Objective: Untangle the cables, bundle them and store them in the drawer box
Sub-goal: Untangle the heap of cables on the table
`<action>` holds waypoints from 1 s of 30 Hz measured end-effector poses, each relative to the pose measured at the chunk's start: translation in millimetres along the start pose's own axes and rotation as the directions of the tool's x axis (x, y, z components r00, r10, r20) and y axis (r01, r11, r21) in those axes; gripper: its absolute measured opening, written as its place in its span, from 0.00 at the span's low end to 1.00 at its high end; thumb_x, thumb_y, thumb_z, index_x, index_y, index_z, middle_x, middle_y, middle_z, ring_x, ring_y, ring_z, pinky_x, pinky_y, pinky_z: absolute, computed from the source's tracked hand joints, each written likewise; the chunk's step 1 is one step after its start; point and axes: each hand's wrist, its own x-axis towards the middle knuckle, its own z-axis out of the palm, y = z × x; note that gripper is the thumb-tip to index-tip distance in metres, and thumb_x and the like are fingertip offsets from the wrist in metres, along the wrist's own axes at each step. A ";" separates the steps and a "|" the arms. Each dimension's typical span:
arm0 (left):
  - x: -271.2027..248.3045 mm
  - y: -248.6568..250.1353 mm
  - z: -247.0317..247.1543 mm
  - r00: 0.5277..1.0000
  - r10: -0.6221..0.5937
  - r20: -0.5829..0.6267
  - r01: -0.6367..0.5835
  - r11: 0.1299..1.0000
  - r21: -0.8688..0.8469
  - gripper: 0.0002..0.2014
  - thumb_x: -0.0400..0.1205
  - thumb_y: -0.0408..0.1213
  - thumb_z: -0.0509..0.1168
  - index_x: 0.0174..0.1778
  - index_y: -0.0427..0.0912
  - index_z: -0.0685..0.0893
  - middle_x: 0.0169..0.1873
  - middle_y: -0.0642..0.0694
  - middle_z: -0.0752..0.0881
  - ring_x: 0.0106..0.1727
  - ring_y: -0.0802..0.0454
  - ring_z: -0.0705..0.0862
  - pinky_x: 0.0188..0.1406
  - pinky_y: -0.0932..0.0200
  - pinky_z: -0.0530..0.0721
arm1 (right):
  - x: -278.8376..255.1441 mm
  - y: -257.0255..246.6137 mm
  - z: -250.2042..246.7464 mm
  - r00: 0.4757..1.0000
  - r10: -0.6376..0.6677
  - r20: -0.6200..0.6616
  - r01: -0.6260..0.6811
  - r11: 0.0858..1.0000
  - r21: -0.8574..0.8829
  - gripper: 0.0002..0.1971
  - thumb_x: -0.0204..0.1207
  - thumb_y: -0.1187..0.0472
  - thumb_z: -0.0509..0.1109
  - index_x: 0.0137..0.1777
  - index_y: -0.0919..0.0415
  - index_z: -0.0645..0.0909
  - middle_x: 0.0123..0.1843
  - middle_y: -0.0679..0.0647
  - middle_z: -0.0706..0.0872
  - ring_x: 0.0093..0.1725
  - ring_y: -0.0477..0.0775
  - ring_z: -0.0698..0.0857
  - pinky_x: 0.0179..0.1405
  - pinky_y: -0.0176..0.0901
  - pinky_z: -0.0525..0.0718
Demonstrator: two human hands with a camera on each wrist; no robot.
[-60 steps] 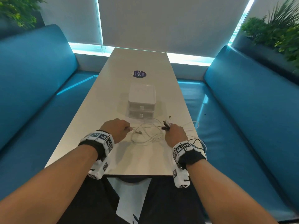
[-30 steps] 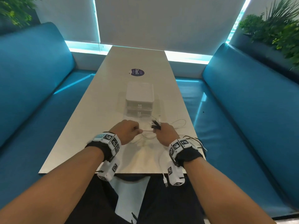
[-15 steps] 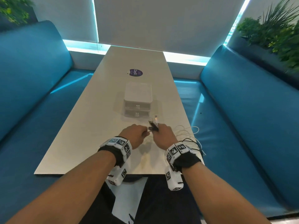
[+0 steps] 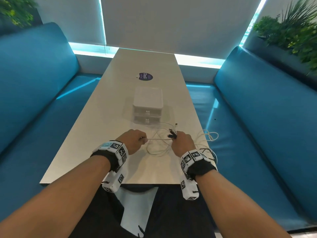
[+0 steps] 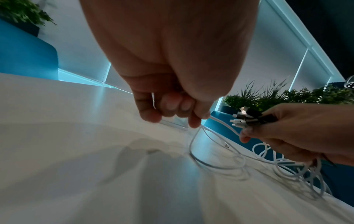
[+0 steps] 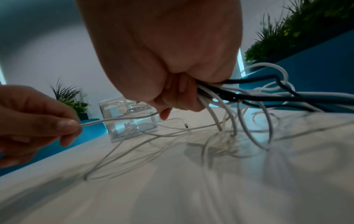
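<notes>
My left hand point(image 4: 135, 139) pinches a thin white cable point(image 4: 158, 139) that runs across to my right hand point(image 4: 182, 141). The right hand grips a bunch of white and black cables point(image 6: 249, 97), their plugs point(image 5: 247, 119) sticking out above its fist. Loose white loops point(image 4: 157, 150) lie on the table between the hands, and more loops point(image 4: 208, 135) spill over the right table edge. The clear two-drawer box point(image 4: 147, 107) stands just beyond the hands with both drawers pushed in; it also shows as the drawer box point(image 6: 130, 119) in the right wrist view.
The long white table point(image 4: 106, 117) runs away from me, with a round dark sticker point(image 4: 145, 76) behind the box. Blue benches point(image 4: 257, 117) flank it on both sides. Plants point(image 4: 291, 31) stand behind the right bench back.
The hands had come close together half a second ago and have now drawn apart, stretching the white cable between them. Cable loops lie spread again on the table.
</notes>
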 end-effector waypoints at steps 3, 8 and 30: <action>3.8 6.7 11.8 1.000 -0.007 0.008 0.007 0.999 0.052 0.14 0.89 0.46 0.57 0.47 0.44 0.85 0.44 0.46 0.87 0.45 0.45 0.84 0.49 0.51 0.81 | -3.6 -4.8 -0.3 0.999 -0.038 -0.034 0.038 0.999 0.004 0.14 0.85 0.59 0.58 0.62 0.63 0.79 0.59 0.65 0.85 0.60 0.68 0.83 0.53 0.51 0.79; 11.3 27.7 26.0 1.000 0.009 0.000 -0.009 0.998 0.054 0.14 0.89 0.47 0.55 0.47 0.44 0.81 0.44 0.45 0.85 0.46 0.43 0.83 0.48 0.50 0.80 | -12.6 -7.6 0.3 0.985 -0.172 0.023 0.172 0.985 0.014 0.13 0.84 0.59 0.60 0.60 0.65 0.80 0.58 0.66 0.86 0.59 0.69 0.83 0.50 0.49 0.78; 13.8 60.6 12.9 0.960 0.103 -0.261 -0.168 0.955 -0.243 0.14 0.89 0.51 0.52 0.53 0.47 0.78 0.47 0.47 0.85 0.48 0.46 0.84 0.52 0.47 0.83 | -29.9 -33.6 -9.9 0.920 -0.370 0.129 0.354 0.926 0.127 0.10 0.82 0.66 0.59 0.52 0.65 0.82 0.49 0.64 0.88 0.47 0.65 0.85 0.39 0.43 0.73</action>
